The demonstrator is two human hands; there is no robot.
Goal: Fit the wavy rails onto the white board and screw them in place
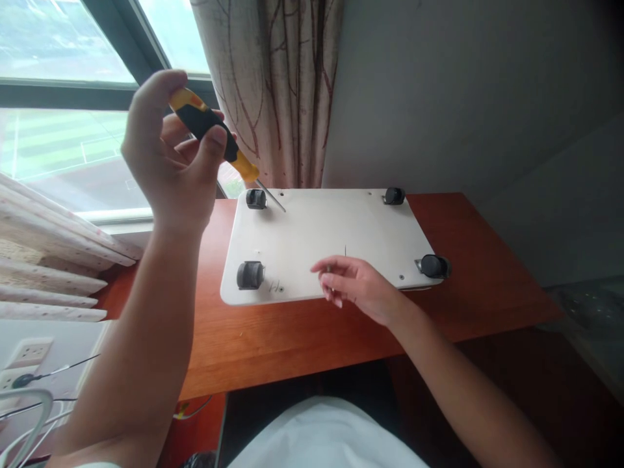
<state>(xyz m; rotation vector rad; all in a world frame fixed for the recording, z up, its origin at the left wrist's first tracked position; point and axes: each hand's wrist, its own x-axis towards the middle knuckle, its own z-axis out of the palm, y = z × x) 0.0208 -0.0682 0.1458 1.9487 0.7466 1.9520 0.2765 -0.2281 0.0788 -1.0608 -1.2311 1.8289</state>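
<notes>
Raised at the upper left, my left hand (pixel 170 156) is closed around the yellow and black handle of a screwdriver (pixel 205 123). Its thin metal shaft slants down to the right, over the back left part of a white board (pixel 322 227). Above the board's front edge, my right hand (pixel 358 283) has its thumb and fingers drawn together at a small item, too small to make out. Black caster wheels sit at the board's corners: front left (pixel 250 275), back left (pixel 256 199), back right (pixel 394 195) and front right (pixel 433 266).
Under the board is a reddish-brown wooden table (pixel 283 335). A window (pixel 63 149) and patterned curtains (pixel 273 84) stand behind and to the left. A grey wall (pixel 429 97) rises at the back right. Wall sockets (pixel 32 353) with cables are at lower left.
</notes>
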